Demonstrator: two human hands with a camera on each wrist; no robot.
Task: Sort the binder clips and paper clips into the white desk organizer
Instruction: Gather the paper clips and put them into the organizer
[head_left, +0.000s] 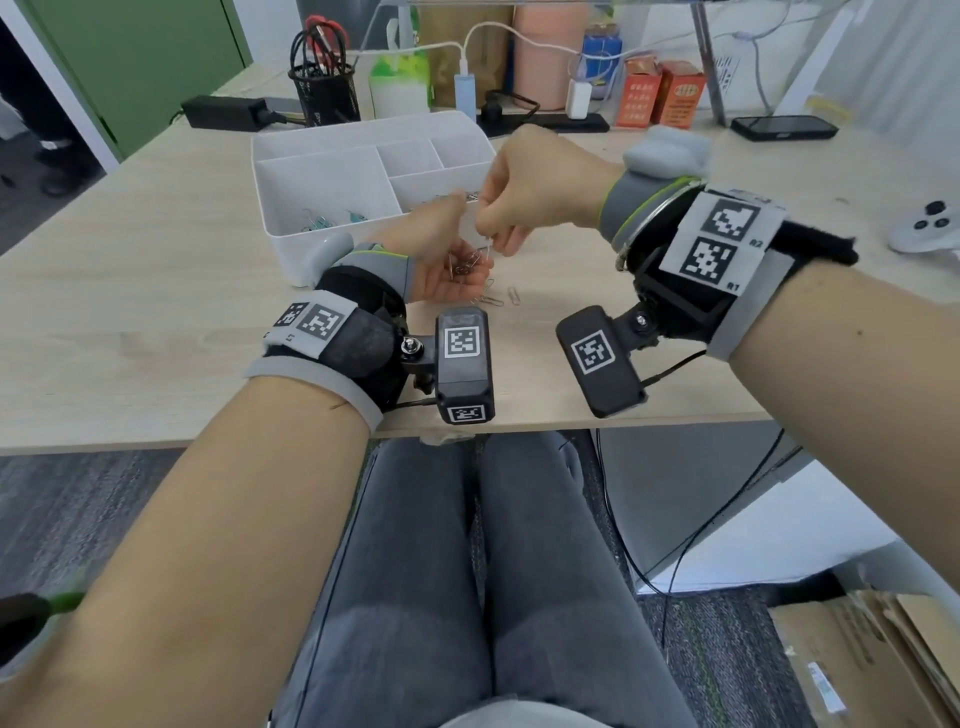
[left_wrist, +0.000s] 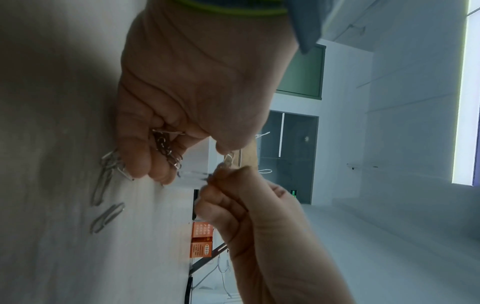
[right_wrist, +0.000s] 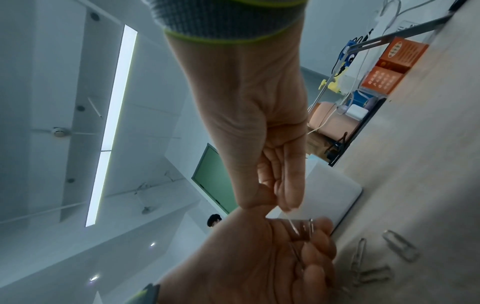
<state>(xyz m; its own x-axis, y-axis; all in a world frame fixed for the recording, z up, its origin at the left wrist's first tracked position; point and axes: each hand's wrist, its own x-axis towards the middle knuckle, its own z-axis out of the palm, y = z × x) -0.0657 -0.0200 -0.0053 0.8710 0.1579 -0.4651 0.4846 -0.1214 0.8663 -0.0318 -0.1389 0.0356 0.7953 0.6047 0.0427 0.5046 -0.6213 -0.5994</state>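
Holding: left hand (head_left: 441, 260) cups a paper-clip bunch (head_left: 467, 262)
Right hand (head_left: 524, 192): pinches one clip — just above
Desk (head_left: 156, 322): three loose clips (right_wrist: 374, 261) — near organizer (head_left: 322, 176)
Organizer: binder clips (head_left: 332, 218) inside

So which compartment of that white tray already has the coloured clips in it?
The big near-left compartment of the white organizer: teal binder clips lie at its near end. The small back compartments look empty.
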